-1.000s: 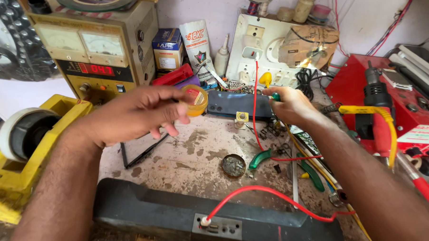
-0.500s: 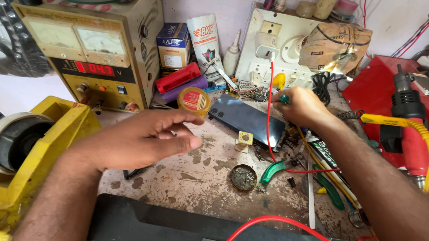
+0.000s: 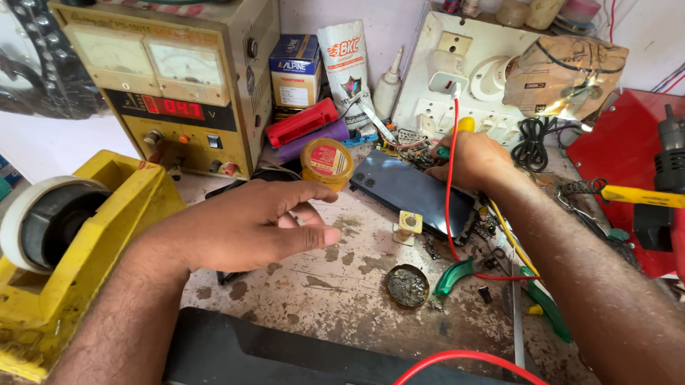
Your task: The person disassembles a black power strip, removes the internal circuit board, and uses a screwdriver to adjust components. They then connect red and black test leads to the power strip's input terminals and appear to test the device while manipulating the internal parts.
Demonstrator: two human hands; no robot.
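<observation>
— Tin (image 3: 326, 161) of paste, the small round yellow one with the red label: where is it now?

— From the head camera I see it standing upright on the tabletop (image 3: 339, 283), just beyond the fingertips of my left hand (image 3: 246, 227). Half a second ago that hand was lifting it between thumb and fingers; now the fingers are loosely spread and curled, touching nothing, so I judge it has been set down and let go.

— And the other side?

— My right hand (image 3: 473, 161) has stayed at the far edge of the dark phone (image 3: 411, 191), closed around a thin green-tipped tool (image 3: 442, 152); its point is hidden behind the knuckles. A red wire (image 3: 451, 181) hangs across just beside that hand.

— Anything nearer you?

— A small round dish of grey residue (image 3: 408, 286) lies towards me from the right hand, and the yellow tape dispenser (image 3: 67, 259) sits outside my left forearm. With the tin released, the left hand looks free.
</observation>
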